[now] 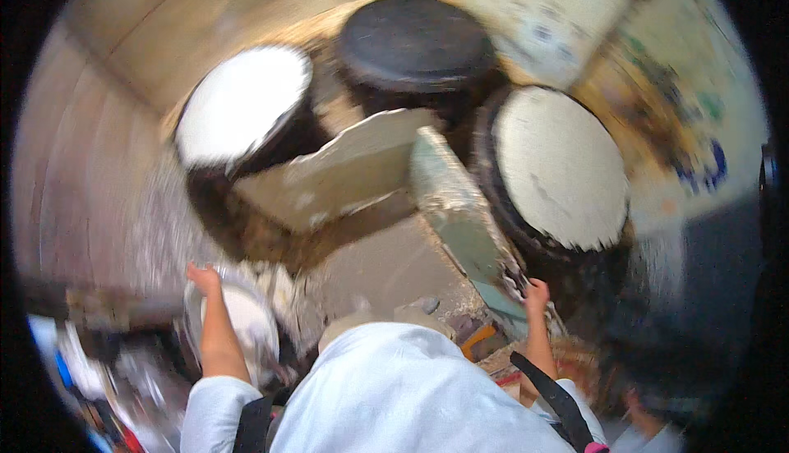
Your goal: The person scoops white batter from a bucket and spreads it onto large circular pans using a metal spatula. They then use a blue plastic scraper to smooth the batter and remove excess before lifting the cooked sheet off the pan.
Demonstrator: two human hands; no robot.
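Note:
My left hand [204,277] is at the rim of a round tub [191,323] with white contents, at the lower left; blur hides whether the fingers grip it. On the right, my right hand [536,296] is at the lower end of a dark, narrow thing [513,274], too blurred to name, beside an upright greenish board [456,225]. A second upright pale board [345,169] meets the greenish one at an angle. Between the boards and my body lies a grey-brown flat surface [382,262].
Two dark round containers with white tops, one at the left [246,108] and one at the right [561,169], flank a dark round-topped container [416,40]. Stained walls [542,28] stand behind. An orange thing [481,339] lies near my body. Part of another person's arm [641,416] shows lower right.

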